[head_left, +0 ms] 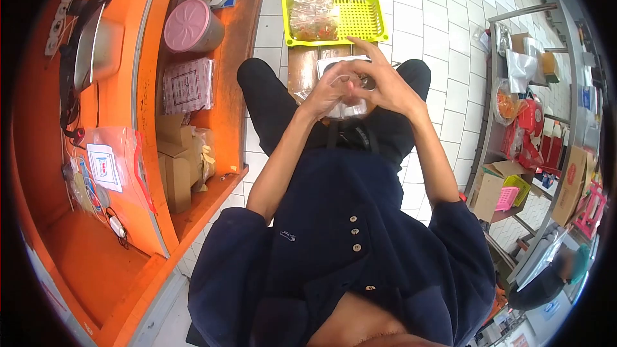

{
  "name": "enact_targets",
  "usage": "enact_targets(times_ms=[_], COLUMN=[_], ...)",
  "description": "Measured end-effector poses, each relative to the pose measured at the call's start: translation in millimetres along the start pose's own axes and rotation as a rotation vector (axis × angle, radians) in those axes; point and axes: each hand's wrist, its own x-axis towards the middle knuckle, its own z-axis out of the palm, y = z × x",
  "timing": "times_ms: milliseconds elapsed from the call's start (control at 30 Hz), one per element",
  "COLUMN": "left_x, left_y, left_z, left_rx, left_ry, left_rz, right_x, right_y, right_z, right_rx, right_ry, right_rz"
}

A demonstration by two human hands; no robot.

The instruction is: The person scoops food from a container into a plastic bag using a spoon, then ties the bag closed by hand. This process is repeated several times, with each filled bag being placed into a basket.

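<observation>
Both of my hands meet over the wooden bench (302, 64), between my knees. My left hand (328, 95) has its fingers curled round a small clear plastic item (344, 81). My right hand (389, 87) arches over the same item from the other side, thumb and fingers bent towards it. What exactly the item is cannot be made out. Under the hands lies a white tray or sheet (347, 110), partly hidden by them. Just beyond, a yellow-green basket (363, 19) holds clear plastic packets (313, 19) with red and green contents on its left side.
An orange shelf unit (151, 90) on the left holds pink-lidded tubs (193, 24), pink packets (188, 85) and cardboard boxes (177, 177). Metal racks with boxes and bags (514, 106) stand at the right. A person (543, 286) is at the lower right.
</observation>
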Motion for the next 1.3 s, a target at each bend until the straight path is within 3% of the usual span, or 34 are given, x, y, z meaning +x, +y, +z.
enact_targets(times_ms=[100,167,233,300,367,467,600,800,1033,1100,1300], left_x=[-6.6,-4.6,-8.9,-13.7,-18.3,-19.6,-23.5,-29.3,-34.8,-33.5,-28.8], left_y=[11.7,8.4,2.6,1.6,9.4,8.9,9.6,8.9,14.2,14.7,25.7], left_z=[14.4,9.5,4.3,8.5,25.7,23.9,19.7,20.6,14.2,12.9,21.2], left_rx=[-0.062,0.612,0.673,0.732,0.875,0.665,0.703,0.628,0.723,0.686,0.934], left_ry=[0.035,0.075,0.145,0.213,0.365,0.502,0.507,0.474,0.435,0.454,0.427], left_rz=[-0.016,0.109,0.063,0.015,0.220,0.319,0.292,0.301,0.280,0.282,0.408], right_x=[-1.4,-5.1,-6.0,-9.2,-13.0,-14.3,-14.8,-17.6,-21.6,-21.1,-11.6], right_y=[5.5,18.6,21.7,20.2,17.1,12.4,5.8,8.8,9.6,7.0,-0.5], right_z=[-12.3,-11.0,-9.0,-8.1,-4.5,0.5,8.0,14.3,13.1,8.3,10.5], right_rx=[0.153,0.156,0.163,0.332,0.335,0.340,0.438,0.369,0.342,0.174,0.159], right_ry=[-0.129,-0.069,-0.011,-0.062,-0.019,0.051,0.129,-0.016,-0.023,0.018,0.043], right_rz=[0.068,0.069,0.067,0.396,0.396,0.390,0.348,0.371,0.321,0.310,0.266])
